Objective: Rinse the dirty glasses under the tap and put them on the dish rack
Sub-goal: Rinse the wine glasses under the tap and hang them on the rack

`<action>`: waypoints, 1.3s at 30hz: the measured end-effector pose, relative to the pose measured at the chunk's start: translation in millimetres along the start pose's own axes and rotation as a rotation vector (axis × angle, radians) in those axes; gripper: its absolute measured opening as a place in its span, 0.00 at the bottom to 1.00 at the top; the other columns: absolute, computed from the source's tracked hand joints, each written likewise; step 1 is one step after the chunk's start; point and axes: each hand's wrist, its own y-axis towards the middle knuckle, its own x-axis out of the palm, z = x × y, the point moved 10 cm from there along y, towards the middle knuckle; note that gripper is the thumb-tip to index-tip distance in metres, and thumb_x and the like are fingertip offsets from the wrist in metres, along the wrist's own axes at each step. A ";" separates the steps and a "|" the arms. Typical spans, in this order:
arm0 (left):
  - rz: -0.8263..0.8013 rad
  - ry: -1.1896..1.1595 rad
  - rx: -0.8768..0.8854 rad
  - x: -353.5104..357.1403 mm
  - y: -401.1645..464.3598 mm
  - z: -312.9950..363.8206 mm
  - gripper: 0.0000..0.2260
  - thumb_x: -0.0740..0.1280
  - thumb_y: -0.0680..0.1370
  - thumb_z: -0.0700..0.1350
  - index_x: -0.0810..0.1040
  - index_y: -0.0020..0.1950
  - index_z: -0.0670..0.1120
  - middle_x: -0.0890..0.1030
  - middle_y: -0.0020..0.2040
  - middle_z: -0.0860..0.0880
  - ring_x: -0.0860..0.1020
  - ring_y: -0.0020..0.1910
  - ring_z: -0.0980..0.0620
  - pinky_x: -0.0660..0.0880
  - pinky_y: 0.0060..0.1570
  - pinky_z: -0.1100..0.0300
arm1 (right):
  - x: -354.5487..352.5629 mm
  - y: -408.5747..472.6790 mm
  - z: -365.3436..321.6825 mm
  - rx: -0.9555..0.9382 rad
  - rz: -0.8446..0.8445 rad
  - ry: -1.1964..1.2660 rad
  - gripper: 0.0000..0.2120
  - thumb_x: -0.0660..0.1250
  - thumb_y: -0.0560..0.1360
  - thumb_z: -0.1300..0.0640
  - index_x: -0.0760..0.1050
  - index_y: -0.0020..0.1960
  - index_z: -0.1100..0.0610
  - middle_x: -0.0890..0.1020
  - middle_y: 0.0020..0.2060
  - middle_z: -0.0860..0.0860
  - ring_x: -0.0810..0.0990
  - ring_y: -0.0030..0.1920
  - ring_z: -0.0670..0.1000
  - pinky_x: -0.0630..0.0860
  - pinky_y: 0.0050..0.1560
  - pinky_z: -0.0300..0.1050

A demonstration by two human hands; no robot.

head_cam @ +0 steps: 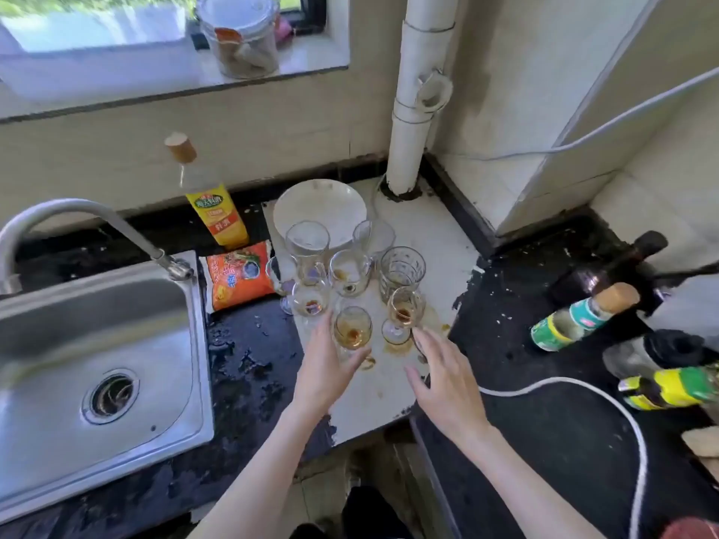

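Several glasses stand grouped on a white board point(428, 235) between the sink and the corner. Nearest me is a stemmed glass point(353, 328) with brown dregs; my left hand point(325, 369) curls around its lower left side, thumb under the bowl. Another stained stemmed glass point(402, 315) stands right of it, and my right hand point(443, 379) hovers just below it with fingers spread, touching nothing that I can see. Behind are more glasses, among them a patterned tumbler point(402, 268). The tap point(116, 223) arches over the steel sink point(97, 363) at left.
A white bowl point(321, 208) sits behind the glasses. A yellow-labelled bottle point(212, 200) and an orange packet point(239, 276) lie beside the sink. Bottles point(579, 319) crowd the dark, wet counter at right, where a white cable point(607, 398) loops. A white pipe point(412, 110) rises in the corner.
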 end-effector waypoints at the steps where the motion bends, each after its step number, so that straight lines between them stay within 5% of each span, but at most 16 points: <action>1: -0.010 -0.039 -0.023 2.8 5.7 -2.0 0.38 0.72 0.72 0.52 0.54 0.75 0.46 0.63 0.73 0.48 0.62 0.71 0.51 0.62 0.66 0.58 | -0.5 3.5 2.2 -0.005 0.011 -0.003 0.26 0.66 0.76 0.52 0.66 0.71 0.57 0.72 0.67 0.55 0.71 0.66 0.55 0.67 0.65 0.50; 7: -0.044 -0.124 -0.016 11.6 18.6 -13.2 0.34 0.74 0.70 0.46 0.60 0.71 0.45 0.72 0.64 0.48 0.72 0.62 0.52 0.69 0.60 0.60 | -6.3 12.8 1.6 -0.008 0.017 -0.046 0.25 0.58 0.76 0.46 0.67 0.70 0.57 0.73 0.66 0.54 0.72 0.65 0.54 0.69 0.64 0.51; 12: -0.145 -0.170 0.035 -3.7 6.5 -18.7 0.30 0.75 0.69 0.48 0.64 0.66 0.50 0.75 0.54 0.53 0.76 0.50 0.60 0.70 0.48 0.73 | -18.2 14.4 -30.5 -0.070 0.050 -0.033 0.26 0.54 0.76 0.44 0.68 0.69 0.56 0.74 0.64 0.53 0.73 0.63 0.52 0.69 0.62 0.50; 17: -0.209 -0.226 0.021 -48.4 -17.9 -50.2 0.29 0.75 0.69 0.48 0.64 0.65 0.54 0.76 0.54 0.53 0.79 0.50 0.55 0.76 0.52 0.60 | -14.0 22.1 -103.5 -0.212 0.087 0.010 0.24 0.57 0.76 0.45 0.67 0.68 0.57 0.74 0.62 0.53 0.69 0.63 0.48 0.69 0.62 0.45; 20: -0.160 -0.251 -0.018 -91.3 -35.0 -90.1 0.27 0.75 0.68 0.48 0.66 0.63 0.55 0.76 0.54 0.55 0.78 0.52 0.55 0.77 0.54 0.57 | 11.7 29.1 -162.0 -0.306 0.047 0.018 0.24 0.57 0.76 0.46 0.67 0.68 0.56 0.75 0.62 0.53 0.69 0.62 0.47 0.69 0.60 0.44; 29: 0.058 -0.351 -0.222 -256.1 -72.5 -233.4 0.27 0.75 0.69 0.43 0.68 0.63 0.49 0.75 0.51 0.50 0.78 0.47 0.53 0.73 0.42 0.71 | 125.4 33.0 -324.9 -0.431 -0.095 0.021 0.23 0.67 0.74 0.54 0.70 0.68 0.60 0.76 0.63 0.55 0.75 0.62 0.54 0.71 0.63 0.48; 39: 0.195 -0.378 -0.288 -318.2 -62.4 -298.9 0.26 0.77 0.67 0.43 0.70 0.61 0.49 0.78 0.53 0.52 0.77 0.52 0.53 0.69 0.47 0.68 | 186.5 78.8 -348.7 -0.269 -0.278 -0.054 0.27 0.61 0.79 0.53 0.60 0.75 0.58 0.63 0.73 0.54 0.60 0.73 0.52 0.56 0.73 0.45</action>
